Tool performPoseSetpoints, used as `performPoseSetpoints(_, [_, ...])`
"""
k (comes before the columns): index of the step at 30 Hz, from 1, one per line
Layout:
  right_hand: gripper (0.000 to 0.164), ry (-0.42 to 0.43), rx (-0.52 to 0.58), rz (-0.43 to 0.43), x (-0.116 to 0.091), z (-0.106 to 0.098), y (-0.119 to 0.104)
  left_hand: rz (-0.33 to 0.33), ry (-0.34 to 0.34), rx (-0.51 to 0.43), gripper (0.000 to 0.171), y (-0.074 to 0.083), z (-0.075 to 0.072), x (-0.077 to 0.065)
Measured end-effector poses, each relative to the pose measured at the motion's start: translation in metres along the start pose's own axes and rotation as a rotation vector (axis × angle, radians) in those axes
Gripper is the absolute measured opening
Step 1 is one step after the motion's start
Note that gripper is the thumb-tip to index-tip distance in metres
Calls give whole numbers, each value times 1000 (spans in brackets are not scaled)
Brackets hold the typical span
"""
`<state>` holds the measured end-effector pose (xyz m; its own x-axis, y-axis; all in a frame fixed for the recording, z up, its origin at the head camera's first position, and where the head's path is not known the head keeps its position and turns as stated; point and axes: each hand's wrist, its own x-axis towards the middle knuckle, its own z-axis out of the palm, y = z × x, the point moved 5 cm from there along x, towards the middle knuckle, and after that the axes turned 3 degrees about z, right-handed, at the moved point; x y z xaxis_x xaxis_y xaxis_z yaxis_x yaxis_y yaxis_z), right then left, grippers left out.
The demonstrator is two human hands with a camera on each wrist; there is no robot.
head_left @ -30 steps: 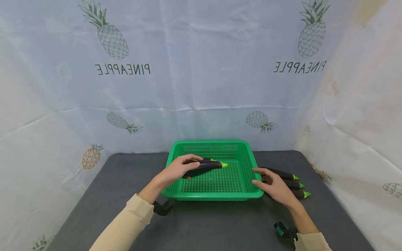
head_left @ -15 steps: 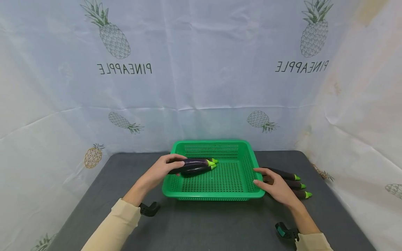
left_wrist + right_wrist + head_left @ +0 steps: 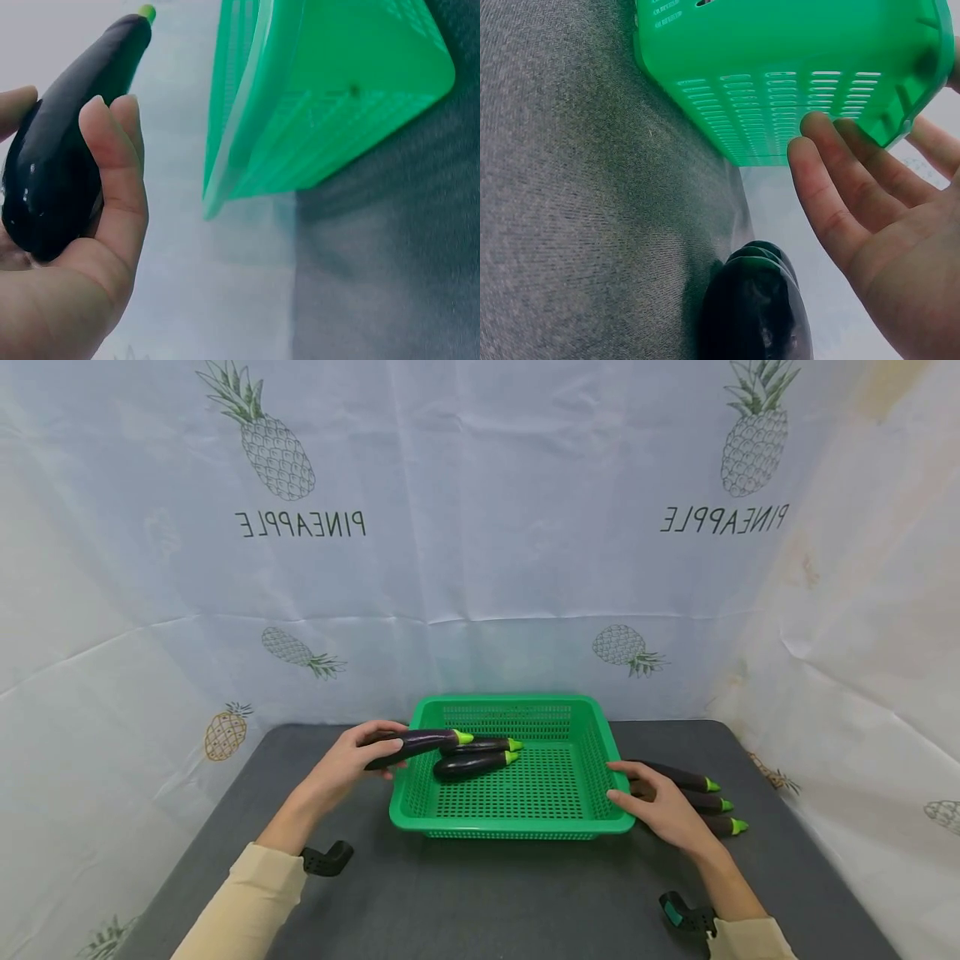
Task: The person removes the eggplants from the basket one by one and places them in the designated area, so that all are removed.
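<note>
My left hand [image 3: 341, 770] grips a dark purple eggplant [image 3: 426, 742], its green stem end pointing right over the left rim of the green basket [image 3: 510, 824]. Seen from the left wrist, fingers and thumb wrap the thick end of that eggplant [image 3: 67, 142], beside the basket wall. Two more eggplants lie inside the basket on its left side, a rear eggplant [image 3: 487, 745] and a front eggplant [image 3: 467, 767]. My right hand [image 3: 660, 806] holds the basket's right rim with thumb and index finger; its other fingers [image 3: 832, 202] extend outside the perforated wall.
Right of the basket, partly behind my right hand, three eggplants [image 3: 722, 825] lie side by side on the dark grey table [image 3: 510, 893]. A pale curtain [image 3: 480, 568] with pineapple prints hangs along the back and sides.
My left hand has lifted its eggplant and moved left, from inside the basket to over its left rim. Two eggplants stay behind in the basket. The right hand keeps its place at the rim.
</note>
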<state>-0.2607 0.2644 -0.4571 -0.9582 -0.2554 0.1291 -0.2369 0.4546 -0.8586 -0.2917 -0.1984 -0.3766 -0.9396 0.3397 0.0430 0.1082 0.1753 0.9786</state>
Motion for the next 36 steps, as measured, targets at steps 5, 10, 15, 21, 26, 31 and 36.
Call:
performPoseSetpoints(5, [51, -1, 6, -3, 0, 0, 0, 9, 20, 4, 52, -2, -13, -5])
performPoseSetpoints(10, [51, -4, 9, -4, 0, 0, 0, -4, 54, -15, 54, -9, -26, -8])
performPoseSetpoints(15, [51, -8, 15, -4, 0, 0, 1, -21, 95, -26, 56, -18, -37, -10])
performPoseSetpoints(21, [51, -11, 14, -4, 1, 1, 2, -27, 149, -42, 63, -26, -50, -14])
performPoseSetpoints(26, [50, -9, 14, -6, 0, 1, 2, -37, 191, -46, 65, -33, -62, -20])
performPoseSetpoints(31, [50, -12, 20, -7, 0, 1, 1, -47, 223, -63, 61, -41, -74, -26])
performPoseSetpoints(36, [50, -8, 18, -6, 1, 1, 1, -59, 241, -65, 60, -49, -83, -29])
